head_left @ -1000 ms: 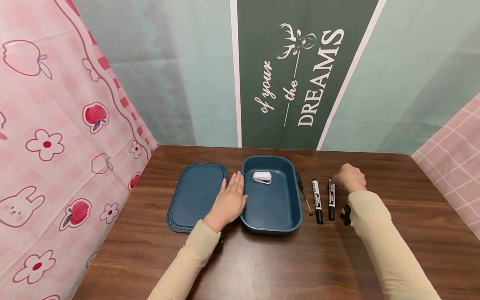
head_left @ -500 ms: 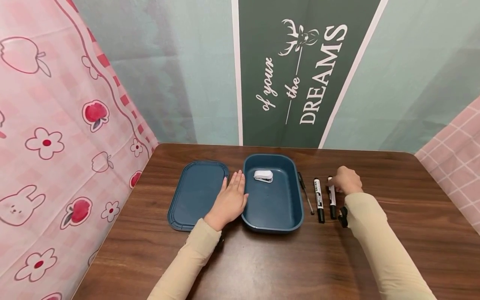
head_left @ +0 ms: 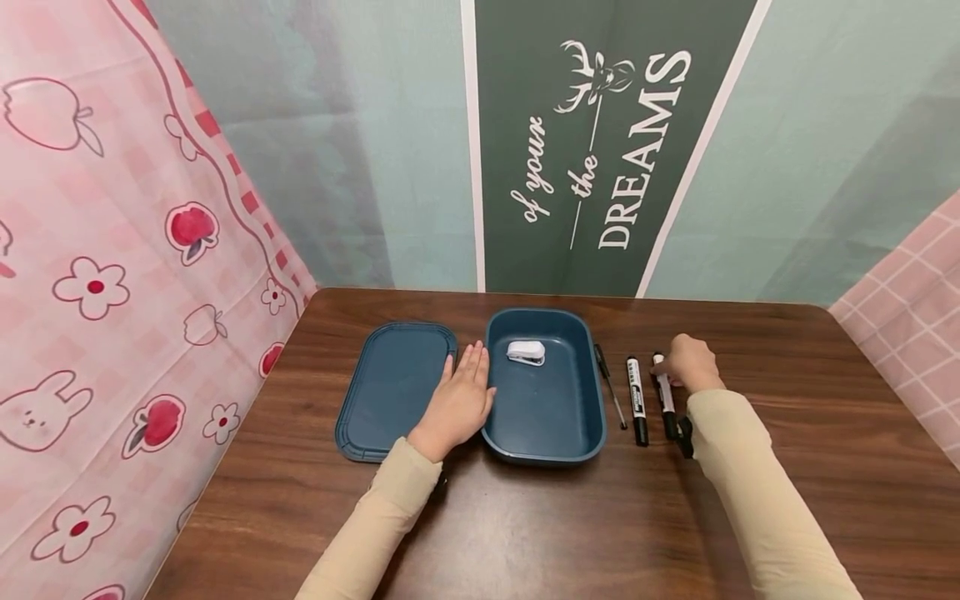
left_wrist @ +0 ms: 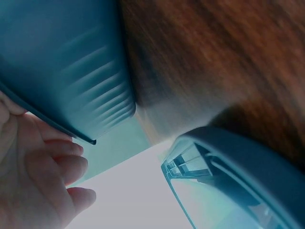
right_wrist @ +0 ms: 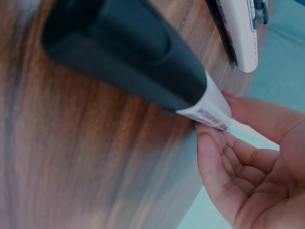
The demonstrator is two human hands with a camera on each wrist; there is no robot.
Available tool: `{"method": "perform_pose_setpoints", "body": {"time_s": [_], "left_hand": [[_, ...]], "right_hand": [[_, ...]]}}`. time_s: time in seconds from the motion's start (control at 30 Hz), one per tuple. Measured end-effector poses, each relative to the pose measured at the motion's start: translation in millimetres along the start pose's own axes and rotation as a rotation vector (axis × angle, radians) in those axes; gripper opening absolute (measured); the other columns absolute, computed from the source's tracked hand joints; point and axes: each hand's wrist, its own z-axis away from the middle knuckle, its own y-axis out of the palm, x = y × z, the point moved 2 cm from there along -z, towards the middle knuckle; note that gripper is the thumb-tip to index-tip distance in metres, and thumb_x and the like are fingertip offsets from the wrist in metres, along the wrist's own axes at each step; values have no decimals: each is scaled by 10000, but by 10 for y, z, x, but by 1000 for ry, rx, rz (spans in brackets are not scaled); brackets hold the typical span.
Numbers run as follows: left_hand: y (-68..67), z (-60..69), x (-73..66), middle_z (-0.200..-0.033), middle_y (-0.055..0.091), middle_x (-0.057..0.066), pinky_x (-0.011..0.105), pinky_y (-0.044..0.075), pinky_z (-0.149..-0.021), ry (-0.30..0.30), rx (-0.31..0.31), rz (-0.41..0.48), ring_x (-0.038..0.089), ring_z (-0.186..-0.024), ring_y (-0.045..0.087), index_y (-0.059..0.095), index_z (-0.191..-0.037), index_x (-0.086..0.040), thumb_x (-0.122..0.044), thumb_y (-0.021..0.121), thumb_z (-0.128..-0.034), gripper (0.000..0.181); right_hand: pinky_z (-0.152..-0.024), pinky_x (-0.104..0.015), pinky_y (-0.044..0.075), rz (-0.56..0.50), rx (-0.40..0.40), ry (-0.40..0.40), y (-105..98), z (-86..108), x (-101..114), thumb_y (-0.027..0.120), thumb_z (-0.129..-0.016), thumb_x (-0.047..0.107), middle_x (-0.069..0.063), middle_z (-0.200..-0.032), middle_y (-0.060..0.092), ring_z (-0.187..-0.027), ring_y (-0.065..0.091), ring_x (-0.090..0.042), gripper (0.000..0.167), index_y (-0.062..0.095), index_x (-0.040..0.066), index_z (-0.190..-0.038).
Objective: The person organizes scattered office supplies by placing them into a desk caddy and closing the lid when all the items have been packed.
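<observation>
Brown woodgrain counter point(head_left: 570, 533), teal curtain point(head_left: 315, 150) behind — right fingers point(right_wrist: 259, 116) pinching a marker point(right_wrist: 128, 57), left fingers point(head_left: 472, 367) straight against the tub point(head_left: 540, 421).

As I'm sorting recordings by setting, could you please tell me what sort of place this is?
Probably a curtained-off work corner: a wood-grain table, with a pink printed cloth along its left side and a green lettered curtain behind it.

Dk green wall-cloth panel point(head_left: 558, 158): white lettering, reads bottom to top, i.e. script "of your", script "the", then caps "DREAMS"; white deer-head motif point(head_left: 609, 77) nr the txt. L marker point(head_left: 636, 402) & R marker point(head_left: 666, 408): printed labels on white barrels, illegible in head & R wrist views.
</observation>
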Motion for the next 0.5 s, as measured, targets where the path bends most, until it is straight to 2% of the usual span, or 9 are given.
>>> {"method": "perform_pose_setpoints", "body": {"time_s": [0.27, 0.5], "left_hand": [[-10, -6, -15, -1527, 204, 201, 502, 161, -1117, -3, 7, -6, 293, -1415, 175, 261, -1454, 64, -255, 432, -1009, 573], [-10, -3, -17, -1531, 197, 188, 500, 165, -1117, -6, 9, -16, 293, -1415, 182, 259, -1457, 57, -259, 431, -1010, 574]], "right_hand": [[-462, -263, 450, 14, -9, -72, -9, 5, -57, 699, -813, 126, -57, -532, 524, -476, 535, -138, 268, 594, -16, -612], [-464, -257, 443, -7, -2, -84, -13, 8, -86, 700, -807, 133, -44, -521, 529, -484, 546, -145, 279, 597, -11, -591]]}}
